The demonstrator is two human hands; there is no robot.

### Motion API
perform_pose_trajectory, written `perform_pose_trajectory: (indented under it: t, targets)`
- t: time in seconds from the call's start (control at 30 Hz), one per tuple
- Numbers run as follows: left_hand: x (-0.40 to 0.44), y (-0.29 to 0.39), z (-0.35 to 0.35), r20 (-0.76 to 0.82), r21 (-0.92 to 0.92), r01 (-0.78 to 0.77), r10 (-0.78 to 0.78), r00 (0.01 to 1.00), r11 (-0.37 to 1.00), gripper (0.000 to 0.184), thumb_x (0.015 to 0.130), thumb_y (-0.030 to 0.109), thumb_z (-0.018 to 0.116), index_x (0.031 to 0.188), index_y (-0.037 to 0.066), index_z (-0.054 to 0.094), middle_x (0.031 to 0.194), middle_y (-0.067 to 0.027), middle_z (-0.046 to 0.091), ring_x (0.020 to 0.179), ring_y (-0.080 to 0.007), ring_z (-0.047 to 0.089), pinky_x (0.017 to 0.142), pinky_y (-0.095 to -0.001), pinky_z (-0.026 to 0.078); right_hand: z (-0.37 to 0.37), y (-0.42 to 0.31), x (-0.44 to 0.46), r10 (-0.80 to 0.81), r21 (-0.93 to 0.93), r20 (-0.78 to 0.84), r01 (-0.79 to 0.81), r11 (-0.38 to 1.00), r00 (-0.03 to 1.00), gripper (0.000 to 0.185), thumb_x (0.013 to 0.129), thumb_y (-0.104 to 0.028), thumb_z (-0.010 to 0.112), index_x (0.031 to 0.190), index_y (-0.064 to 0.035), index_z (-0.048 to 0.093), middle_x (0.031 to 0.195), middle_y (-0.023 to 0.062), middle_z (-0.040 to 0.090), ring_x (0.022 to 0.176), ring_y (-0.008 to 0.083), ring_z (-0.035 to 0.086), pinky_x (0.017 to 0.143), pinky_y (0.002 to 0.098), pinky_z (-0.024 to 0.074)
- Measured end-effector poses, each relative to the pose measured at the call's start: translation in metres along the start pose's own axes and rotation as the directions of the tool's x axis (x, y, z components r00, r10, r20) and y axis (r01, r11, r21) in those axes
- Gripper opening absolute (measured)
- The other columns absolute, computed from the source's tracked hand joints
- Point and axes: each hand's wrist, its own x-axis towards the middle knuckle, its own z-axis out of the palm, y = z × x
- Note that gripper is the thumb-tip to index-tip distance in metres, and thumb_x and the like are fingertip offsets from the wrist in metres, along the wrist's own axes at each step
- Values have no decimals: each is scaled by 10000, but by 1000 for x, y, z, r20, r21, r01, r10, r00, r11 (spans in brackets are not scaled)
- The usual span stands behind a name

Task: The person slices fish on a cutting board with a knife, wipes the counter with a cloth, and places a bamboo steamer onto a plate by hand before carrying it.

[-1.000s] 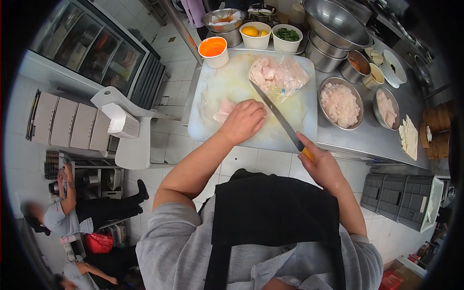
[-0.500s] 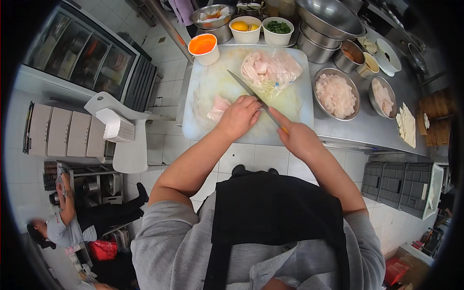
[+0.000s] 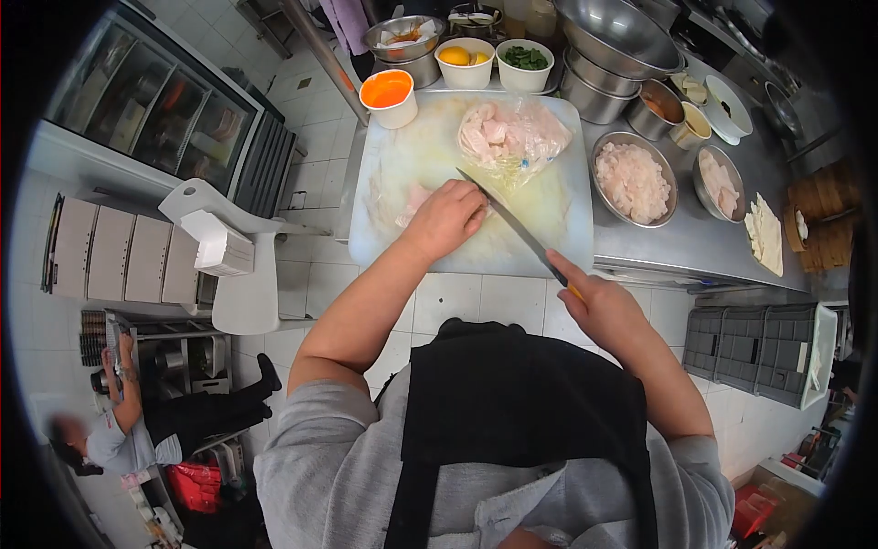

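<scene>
My right hand [image 3: 593, 295] is closed round the yellow handle of a long kitchen knife [image 3: 517, 226]. Its blade slants up and left, with the tip just beside my left hand [image 3: 450, 218]. Curled fingers of that left hand press down on a pale pink piece of raw fish or meat [image 3: 413, 203], partly hidden beneath them. The piece lies on a white cutting board [image 3: 384, 233]. Farther back on the board rests a clear plastic bag [image 3: 514, 137] of similar pale pieces.
Tubs of orange sauce [image 3: 389, 97], yellow items [image 3: 465, 62] and chopped greens [image 3: 525, 67] line the far edge. Steel bowls of pale minced flesh [image 3: 636, 180] and slices [image 3: 721, 185] stand right. A co-worker [image 3: 137, 421] is at far left, near a white chair [image 3: 245, 302].
My right hand has drawn the knife back, down and to the right. My left hand stays on the pale piece and has shifted only slightly.
</scene>
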Motion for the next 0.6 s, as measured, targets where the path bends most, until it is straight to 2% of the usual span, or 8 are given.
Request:
perform_pose_trajectory:
  t: [0.13,0.27,0.4,0.47,0.5,0.53,0.57,0.6]
  targets:
    - [-2,1,5,-50,-13,0,0,999,1000,164,773,55,701,920,36,631,1004,-106,624,974,-309,588,843,-394,504,10,-7,23,12,-38,21,-11,999,1000,635,934,-177,567,1505,-262,303,742,204,648,698,385,645,646,494,505]
    - [-1,1,3,-36,-6,9,-9,999,1000,160,775,61,698,918,33,631,1001,-109,630,957,-312,594,827,-393,509,21,-22,73,37,-85,22,-35,996,999,638,939,-193,553,1513,-268,285,750,200,649,702,381,642,664,492,506]
    - [-1,4,-4,2,17,-21,21,1000,1000,153,791,57,669,941,39,641,988,-111,643,956,-310,602,823,-392,514,20,-17,73,35,-57,11,-34,998,999,627,946,-223,546,1513,-281,285,779,197,656,719,376,643,667,493,500]
    - [7,3,-10,36,12,-14,13,999,1000,149,804,50,647,953,45,648,986,-112,646,965,-308,603,825,-391,516,24,-8,66,-10,126,-105,23,992,994,623,943,-213,567,1507,-282,309,849,210,665,763,387,649,695,477,509]
    - [16,7,-20,86,47,166,-170,982,985,150,808,46,623,956,58,645,973,-104,640,971,-306,595,834,-391,509,25,-7,62,-17,121,-109,30,992,994,623,943,-213,567,1507,-282,309,849,210,665,763,387,649,695,477,509]
    - [21,7,-26,135,89,341,-351,927,936,155,812,42,599,958,71,642,959,-96,634,978,-305,587,843,-391,502,28,-6,57,-55,232,-281,123,965,958,618,943,-194,581,1502,-276,330,876,212,666,750,366,648,708,438,514]
    - [30,-3,-26,136,93,342,-352,926,935,155,812,42,599,958,71,642,959,-96,634,978,-305,587,843,-391,502,30,-6,54,-63,326,-448,229,917,892,613,944,-176,595,1497,-271,350,902,213,666,737,344,647,721,400,520]
    - [45,-19,-23,-8,138,166,-166,986,976,172,809,50,599,970,90,644,971,-82,639,1008,-291,581,859,-391,494,27,-8,51,-61,331,-449,229,916,891,613,944,-176,595,1497,-271,350,902,213,666,737,344,647,721,400,520]
